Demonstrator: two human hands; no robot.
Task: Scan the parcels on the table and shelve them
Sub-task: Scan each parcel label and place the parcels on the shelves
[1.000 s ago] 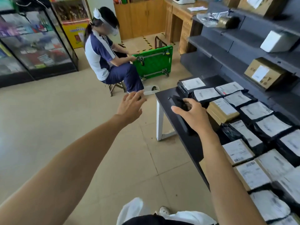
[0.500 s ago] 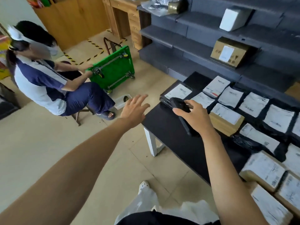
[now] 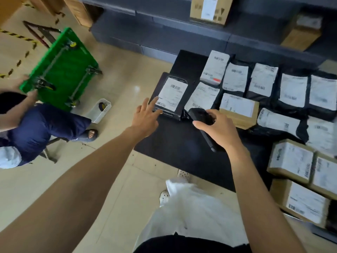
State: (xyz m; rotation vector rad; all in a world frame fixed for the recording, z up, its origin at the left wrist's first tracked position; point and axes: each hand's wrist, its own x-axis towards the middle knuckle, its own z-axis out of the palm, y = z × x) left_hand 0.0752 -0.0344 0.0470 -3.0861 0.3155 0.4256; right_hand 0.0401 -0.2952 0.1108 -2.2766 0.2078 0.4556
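"While the left hand point(image 3: 145, 116) lies over the left edge of the table point(image 3: 175, 147), what do its fingers point(image 3: 154, 100) show?" asks the first inspector.

"Spread and straight, gripping nothing. The tips overlap the near left corner of the black boxed parcel point(image 3: 170, 97), which sits at the table's left edge, towards the far corner. Contact cannot be confirmed."

"And to the right of that?"

"The scanner point(image 3: 199, 116) has its head just beside the parcel's near right corner. The right hand point(image 3: 218, 132) has fingers and thumb clamped round it. The other parcels point(image 3: 293, 90) lie in rows towards the right edge, labels up."

"Recommendation?"

"I judge the step to be scanning this first parcel. Steady the box with flat fingers kept off its label point(image 3: 173, 88), since a covered barcode is unlikely to read. Aim the scanner head squarely at one barcode. Afterwards, take the box by both long sides for the shelf point(image 3: 164, 39) beyond the far edge, because a one-corner lift may let it swing."
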